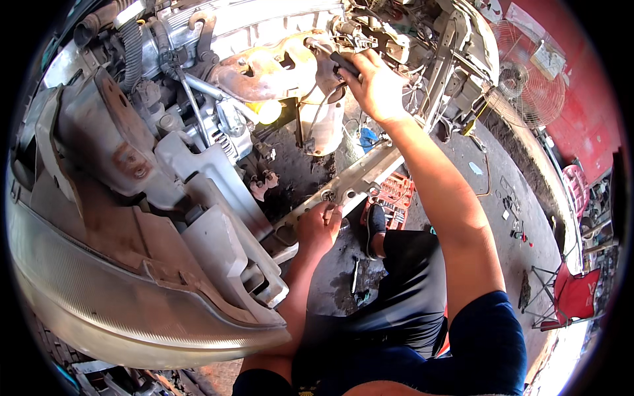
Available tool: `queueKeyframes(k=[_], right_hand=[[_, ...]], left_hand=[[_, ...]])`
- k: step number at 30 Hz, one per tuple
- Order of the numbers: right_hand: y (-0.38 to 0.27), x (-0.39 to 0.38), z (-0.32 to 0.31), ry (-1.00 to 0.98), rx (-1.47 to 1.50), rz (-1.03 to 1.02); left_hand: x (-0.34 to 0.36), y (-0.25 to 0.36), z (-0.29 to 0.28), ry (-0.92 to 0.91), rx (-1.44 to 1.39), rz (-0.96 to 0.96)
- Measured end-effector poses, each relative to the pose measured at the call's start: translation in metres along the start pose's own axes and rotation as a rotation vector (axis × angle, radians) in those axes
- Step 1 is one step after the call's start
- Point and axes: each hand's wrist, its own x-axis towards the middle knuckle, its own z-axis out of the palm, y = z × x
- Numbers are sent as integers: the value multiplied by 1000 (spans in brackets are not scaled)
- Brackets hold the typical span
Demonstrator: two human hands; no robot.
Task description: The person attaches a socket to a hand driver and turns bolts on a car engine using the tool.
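My right hand (pixel 378 89) is closed around the dark handle of a tool (pixel 345 64). The tool points at the upper end of a rusty exhaust manifold heat shield (pixel 271 69); I cannot make out its working end. Below that hangs a pale metal exhaust canister (pixel 321 125). Lower down, my left hand (pixel 319 228) grips the near edge of a metal crossbar (pixel 360 177), its fingertips beside a round hole. The underside of this grip is hidden. An oil dipstick or similar small part cannot be made out there.
A headlight (pixel 132 297) and grey plastic panels (pixel 211 168) crowd the left. An orange-red tool case (pixel 396 195) lies open on the floor beyond the crossbar, near my foot. At the right are a large fan (pixel 512 79) and a red folding chair (pixel 574 290).
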Motion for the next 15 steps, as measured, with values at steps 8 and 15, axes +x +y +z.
queueKeyframes(k=[8,15], right_hand=[[0,2,22,119,807,718],[3,-9,29,153,750,709]], left_hand=[[-1,6,-2,-18,-15,-19],[-1,2,1,3,-8,-16]])
